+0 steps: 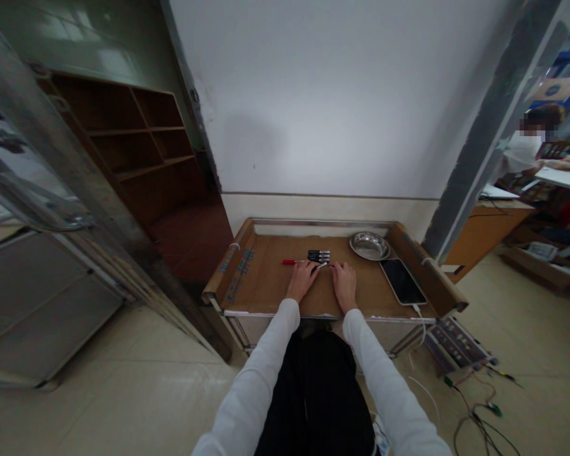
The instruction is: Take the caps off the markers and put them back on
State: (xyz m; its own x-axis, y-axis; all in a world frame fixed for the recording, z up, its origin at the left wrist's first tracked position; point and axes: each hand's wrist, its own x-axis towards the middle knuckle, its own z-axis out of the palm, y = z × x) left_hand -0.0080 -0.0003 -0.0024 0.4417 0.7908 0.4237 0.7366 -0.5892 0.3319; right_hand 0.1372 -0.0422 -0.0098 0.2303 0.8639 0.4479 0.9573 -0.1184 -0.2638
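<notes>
My left hand (304, 278) rests low over the cardboard-covered table, its fingers closed on a slim marker (322, 266) whose light end points right. Just to the right, my right hand (344, 284) has its fingertips pinched close to the marker's end; a small dark bit shows there, too small to name. Several black markers (318, 253) lie side by side in a stack of rows beyond my hands. A red marker (289, 261) lies to the left of them, partly behind my left fingers.
A round metal bowl (369, 246) stands at the back right of the table (266, 285). In front of it lies a phone (403, 282) with a white cable. A device (458, 345) with loose wires sits on the floor at right. A person (522, 152) sits farther off.
</notes>
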